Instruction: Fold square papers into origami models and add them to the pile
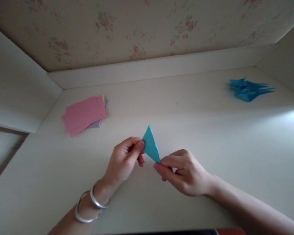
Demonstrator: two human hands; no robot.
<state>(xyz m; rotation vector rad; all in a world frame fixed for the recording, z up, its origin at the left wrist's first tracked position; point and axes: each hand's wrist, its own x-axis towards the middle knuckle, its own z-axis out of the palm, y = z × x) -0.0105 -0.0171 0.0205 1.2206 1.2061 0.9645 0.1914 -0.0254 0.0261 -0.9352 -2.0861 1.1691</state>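
A light-blue piece of folded paper (150,145), triangular in outline, is held above the white tabletop in the middle of the view. My left hand (124,158) pinches its left corner between thumb and fingers. At the lower right corner, my right hand (183,171) grips the paper's tip between thumb and index finger. One point of the triangle faces up and away from me. The fingers behind the paper are partly hidden. Two silver bangles (99,199) circle my left wrist.
On the left of the white table (186,130) lies a stack of pink paper sheets (84,114), with yellow and purple edges showing beneath. Several folded blue paper figures (248,89) sit together at the far right. A floral-papered wall (137,29) bounds the back.
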